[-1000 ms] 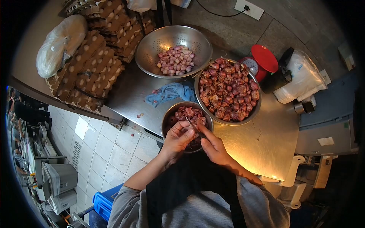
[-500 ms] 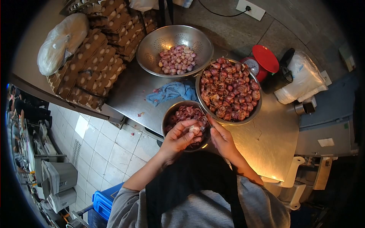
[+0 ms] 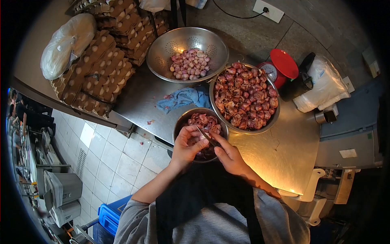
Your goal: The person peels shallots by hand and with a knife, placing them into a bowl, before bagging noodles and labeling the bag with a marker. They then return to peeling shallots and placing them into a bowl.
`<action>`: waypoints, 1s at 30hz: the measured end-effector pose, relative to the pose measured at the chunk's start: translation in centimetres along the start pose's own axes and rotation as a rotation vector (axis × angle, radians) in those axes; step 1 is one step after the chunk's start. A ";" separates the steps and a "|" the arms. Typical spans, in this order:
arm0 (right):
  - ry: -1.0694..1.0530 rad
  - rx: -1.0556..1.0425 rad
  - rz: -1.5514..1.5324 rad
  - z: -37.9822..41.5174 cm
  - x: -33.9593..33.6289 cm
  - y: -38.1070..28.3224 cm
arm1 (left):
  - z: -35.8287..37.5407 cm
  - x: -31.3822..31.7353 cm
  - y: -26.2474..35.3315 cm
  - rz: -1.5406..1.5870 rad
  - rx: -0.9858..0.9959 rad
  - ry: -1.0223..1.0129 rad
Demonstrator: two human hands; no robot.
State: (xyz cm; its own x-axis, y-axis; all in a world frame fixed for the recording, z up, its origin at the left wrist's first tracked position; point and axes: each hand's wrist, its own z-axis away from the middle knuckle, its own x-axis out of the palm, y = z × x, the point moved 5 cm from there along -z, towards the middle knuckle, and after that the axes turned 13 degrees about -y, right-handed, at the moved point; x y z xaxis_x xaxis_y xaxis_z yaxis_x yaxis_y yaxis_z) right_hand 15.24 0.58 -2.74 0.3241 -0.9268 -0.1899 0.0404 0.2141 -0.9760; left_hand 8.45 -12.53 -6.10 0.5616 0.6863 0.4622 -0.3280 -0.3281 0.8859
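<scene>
My left hand (image 3: 185,147) pinches a small pale shallot (image 3: 202,138), partly hidden by the fingers. My right hand (image 3: 232,156) grips a small knife (image 3: 204,133), its blade lying across the shallot and pointing up to the left. Both hands are over a steel bowl (image 3: 175,129) of reddish shallot skins (image 3: 203,119). Up and to the right stands a larger steel bowl (image 3: 278,115), full of unpeeled red shallots (image 3: 245,95). Peeled pinkish shallots (image 3: 189,64) lie in a steel colander (image 3: 156,61) at the back.
A blue cloth (image 3: 185,99) lies on the steel table (image 3: 284,150) between colander and skin bowl. Behind the large bowl stands a red scale (image 3: 283,64), with a plastic-wrapped bundle (image 3: 323,85) to its right. Stacked egg trays (image 3: 95,75) fill the left side.
The knife has swung from beside the shallot to across it. My right hand has moved left and slightly down, closer to my left hand.
</scene>
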 end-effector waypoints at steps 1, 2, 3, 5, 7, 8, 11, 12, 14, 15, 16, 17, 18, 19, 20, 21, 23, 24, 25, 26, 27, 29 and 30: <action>0.012 -0.015 0.033 0.0 -0.1 -0.1 | 0.1 0.3 0.6 -0.018 0.000 0.003; 0.026 -0.034 0.053 0.1 -0.2 -0.1 | 0.2 0.4 0.9 -0.035 0.000 0.006; 0.040 -0.053 0.074 0.1 -0.2 -0.1 | 0.2 0.4 0.9 -0.051 0.012 0.006; 0.056 -0.033 0.030 0.1 -0.3 0.4 | 0.2 0.3 0.8 -0.084 0.035 0.004; 0.057 0.059 -0.110 0.2 -0.2 1.2 | 0.2 0.5 0.8 -0.034 0.034 -0.007; 0.058 0.113 -0.186 0.2 -0.2 1.6 | 0.1 0.6 0.8 -0.009 0.034 -0.012; 0.078 0.198 -0.309 0.3 -0.4 2.5 | 0.1 0.7 0.7 0.012 0.043 -0.018; 0.106 0.142 -0.259 0.1 -0.7 2.6 | 0.2 0.8 0.9 0.036 0.040 -0.031; 0.151 0.075 -0.209 0.0 -1.1 2.3 | 0.3 1.3 1.6 0.082 0.034 -0.057; 0.166 0.064 -0.209 0.0 -1.1 1.6 | 0.3 1.3 1.4 0.093 0.017 -0.052; 0.181 0.052 -0.209 0.0 -1.2 1.0 | 0.3 1.2 1.3 0.104 -0.001 -0.046; 0.135 0.049 -0.258 0.1 -0.9 0.5 | 0.3 1.2 1.1 0.115 -0.019 -0.042; 0.089 0.047 -0.307 0.3 -0.6 0.1 | 0.3 1.3 1.2 0.158 -0.044 -0.031; 0.044 0.044 -0.355 0.4 -0.2 0.0 | 0.3 1.6 1.4 0.201 -0.068 -0.019; 0.006 0.037 -0.385 0.4 0.0 0.1 | 0.4 1.8 1.4 0.243 -0.093 -0.008; -0.032 0.031 -0.417 0.4 0.3 0.4 | 0.3 1.8 1.3 0.251 -0.093 0.002; -0.062 0.011 -0.443 0.4 0.7 0.6 | 0.3 1.7 0.9 0.265 -0.094 0.020; -0.053 -0.003 -0.438 0.2 0.9 0.6 | 0.3 1.7 0.7 0.252 -0.086 0.009; -0.046 -0.018 -0.433 0.1 0.9 0.6 | 0.4 1.7 0.6 0.239 -0.077 -0.002; -0.027 -0.020 -0.369 0.1 0.8 0.8 | 0.4 1.7 0.6 0.225 -0.068 -0.013; -0.009 -0.022 -0.306 0.0 0.6 0.9 | 0.4 1.7 0.5 0.221 -0.069 -0.015; 0.024 -0.038 -0.197 0.0 0.3 1.6 | 0.4 1.7 0.5 0.213 -0.070 -0.019; 0.037 -0.052 -0.152 -0.1 0.2 2.0 | 0.4 1.8 0.5 0.217 -0.069 -0.016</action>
State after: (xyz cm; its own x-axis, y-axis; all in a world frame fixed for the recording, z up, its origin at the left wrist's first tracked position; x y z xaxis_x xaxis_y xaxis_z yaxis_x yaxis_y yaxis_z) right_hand 15.24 0.80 -4.72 0.2826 -0.9583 -0.0428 0.0372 0.0555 -0.9978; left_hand 9.56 -11.73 -4.79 0.4844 0.5939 0.6423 -0.4932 -0.4210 0.7613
